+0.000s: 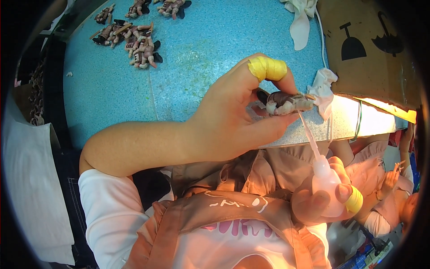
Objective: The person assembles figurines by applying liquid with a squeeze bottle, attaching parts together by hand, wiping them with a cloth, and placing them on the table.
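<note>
Between the thumb and fingers of my left hand (233,107) is a small painted figurine (286,103), brownish and pale with a dark part at one end. Yellow tape wraps one finger of that hand. My right hand (313,201) closes around a translucent white squeeze bottle (326,186), and yellow tape shows on a finger there too. The bottle's long thin nozzle points up, its tip at the underside of the figurine. Whether anything is coming out of the tip, I cannot tell.
Several similar figurines (143,49) lie in a group on the blue tabletop (179,85) at the far left. A cardboard box (371,67) stands at the right, with crumpled white cloth (321,89) beside it. Bright light falls on the table edge. Another person's hand (389,181) is at the far right.
</note>
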Demonstrator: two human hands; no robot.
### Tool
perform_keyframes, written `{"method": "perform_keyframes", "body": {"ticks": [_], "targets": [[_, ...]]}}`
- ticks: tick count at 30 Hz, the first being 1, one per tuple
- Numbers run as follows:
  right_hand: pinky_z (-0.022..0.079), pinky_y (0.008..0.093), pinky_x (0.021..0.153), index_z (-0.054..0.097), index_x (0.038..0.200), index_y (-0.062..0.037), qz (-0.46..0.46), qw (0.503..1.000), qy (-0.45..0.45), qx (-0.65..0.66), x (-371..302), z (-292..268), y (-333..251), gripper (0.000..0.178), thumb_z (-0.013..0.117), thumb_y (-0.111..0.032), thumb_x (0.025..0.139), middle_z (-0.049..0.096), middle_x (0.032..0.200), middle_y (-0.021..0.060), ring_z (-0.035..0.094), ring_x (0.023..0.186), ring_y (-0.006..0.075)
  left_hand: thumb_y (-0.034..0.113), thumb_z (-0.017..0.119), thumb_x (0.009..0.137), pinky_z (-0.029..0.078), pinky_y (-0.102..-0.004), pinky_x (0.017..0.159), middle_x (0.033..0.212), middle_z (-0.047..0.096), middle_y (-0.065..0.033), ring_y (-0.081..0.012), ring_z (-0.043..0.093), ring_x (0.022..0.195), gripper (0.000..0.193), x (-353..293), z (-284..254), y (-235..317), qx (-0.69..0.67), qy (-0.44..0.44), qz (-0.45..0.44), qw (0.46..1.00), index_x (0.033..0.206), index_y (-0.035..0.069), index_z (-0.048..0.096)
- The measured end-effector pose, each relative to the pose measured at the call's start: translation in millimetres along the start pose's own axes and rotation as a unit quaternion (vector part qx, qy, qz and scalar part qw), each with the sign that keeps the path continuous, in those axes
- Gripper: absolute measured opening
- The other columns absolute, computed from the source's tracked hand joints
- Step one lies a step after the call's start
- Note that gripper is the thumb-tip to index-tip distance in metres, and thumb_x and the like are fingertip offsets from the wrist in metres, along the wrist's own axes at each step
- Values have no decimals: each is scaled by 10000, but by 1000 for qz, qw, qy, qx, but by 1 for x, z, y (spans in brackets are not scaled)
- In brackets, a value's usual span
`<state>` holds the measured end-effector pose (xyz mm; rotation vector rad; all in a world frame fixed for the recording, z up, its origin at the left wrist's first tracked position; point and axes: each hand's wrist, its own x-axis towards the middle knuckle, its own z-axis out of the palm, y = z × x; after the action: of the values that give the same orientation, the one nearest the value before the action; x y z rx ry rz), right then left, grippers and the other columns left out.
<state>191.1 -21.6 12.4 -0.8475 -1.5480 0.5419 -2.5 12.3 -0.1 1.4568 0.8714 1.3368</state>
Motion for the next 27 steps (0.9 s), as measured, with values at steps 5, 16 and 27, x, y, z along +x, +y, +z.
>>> {"method": "perform_keyframes", "body": {"ticks": [5,16,27], "targets": [[252,281,457,443,861,-117,-17,994,107,10,8,23,1,257,646,-250,779,321,540,-18,284,456,123,-166,539,755,498,-366,828,971,489,-122,-205,547,925,379,-1,1,-1,-3,9,-27,1000,1066,-2,396],[467,424,746,399,1039,-89,-8,1000,-17,-5,-3,-8,4,300,509,-281,837,513,857,191,533,759,314,-165,563,743,484,-327,807,968,502,-124,-192,541,903,389,-3,3,-2,-20,7,14,1000,1058,0,405],[468,404,678,415,1002,-87,33,999,36,-22,-3,2,-7,310,534,-310,823,507,838,185,514,732,298,-163,546,757,488,-333,827,990,491,-118,-188,540,936,382,-8,0,-1,-79,26,8,997,1068,3,399]]}}
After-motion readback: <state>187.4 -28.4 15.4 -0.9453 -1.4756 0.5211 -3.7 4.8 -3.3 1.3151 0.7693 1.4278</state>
